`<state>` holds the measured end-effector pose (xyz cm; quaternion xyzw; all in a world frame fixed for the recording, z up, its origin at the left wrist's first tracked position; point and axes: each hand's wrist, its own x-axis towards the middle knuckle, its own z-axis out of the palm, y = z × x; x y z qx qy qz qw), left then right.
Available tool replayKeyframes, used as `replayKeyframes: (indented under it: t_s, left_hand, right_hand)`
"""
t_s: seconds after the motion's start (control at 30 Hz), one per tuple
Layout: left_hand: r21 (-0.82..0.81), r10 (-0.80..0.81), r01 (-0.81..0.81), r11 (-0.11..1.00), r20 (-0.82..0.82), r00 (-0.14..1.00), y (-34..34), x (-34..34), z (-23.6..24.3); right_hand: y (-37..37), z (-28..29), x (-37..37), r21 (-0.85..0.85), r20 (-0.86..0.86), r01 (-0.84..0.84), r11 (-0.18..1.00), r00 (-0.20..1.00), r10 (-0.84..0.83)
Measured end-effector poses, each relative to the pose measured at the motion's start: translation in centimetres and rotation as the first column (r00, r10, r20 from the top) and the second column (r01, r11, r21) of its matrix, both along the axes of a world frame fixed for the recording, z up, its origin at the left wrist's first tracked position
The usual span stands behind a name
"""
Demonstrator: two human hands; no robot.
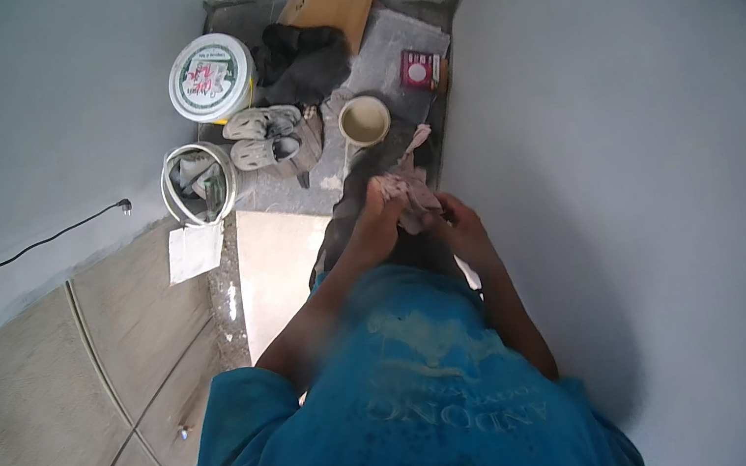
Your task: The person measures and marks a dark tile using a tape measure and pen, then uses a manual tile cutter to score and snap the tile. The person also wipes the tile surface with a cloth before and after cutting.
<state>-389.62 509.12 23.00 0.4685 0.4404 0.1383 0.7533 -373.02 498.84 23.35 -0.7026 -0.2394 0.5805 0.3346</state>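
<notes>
The white wall [599,153] runs along the right side, limiting outward room beside the right hand [465,229]. Ahead of the hands, the beige cup [365,123] stands in the way. Farther left, the grey clogs [261,138], the open bucket [230,176] and the lidded bucket [211,77] block a low sweep. Leftward from the left hand [378,222], a path leads over the pale floor patch [276,260], though its height is hard to judge from above.

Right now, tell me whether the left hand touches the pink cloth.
Touching. The head view shows the left hand with its fingers against the near left side of the crumpled pink cloth.
</notes>
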Motion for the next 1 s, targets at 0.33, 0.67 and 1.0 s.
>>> replayKeyframes:
  t_s: [0.33, 0.67, 1.0]
  left_hand:
    - [-0.234, 0.356, -0.287, 0.929, 0.356, 0.864, -0.3, -0.4, -0.2]
    - [-0.201, 0.449, -0.405, 0.892, 0.294, 0.844, 1.1, -13.7, 0.1]
    - [0.070, 0.270, -0.265, 0.962, -0.076, 0.960, 0.8, -46.2, -4.7]
  right_hand:
    - [3.3, 1.9, 1.7, 0.303, 0.072, -0.096, 0.948, 0.994, 0.077]
    - [6.8, -0.5, -10.6, 0.484, 0.564, -0.387, 0.785, 0.824, 0.058]
    - [9.0, -3.6, -37.2, 0.250, 0.547, -0.856, 0.452, 0.510, 0.664]
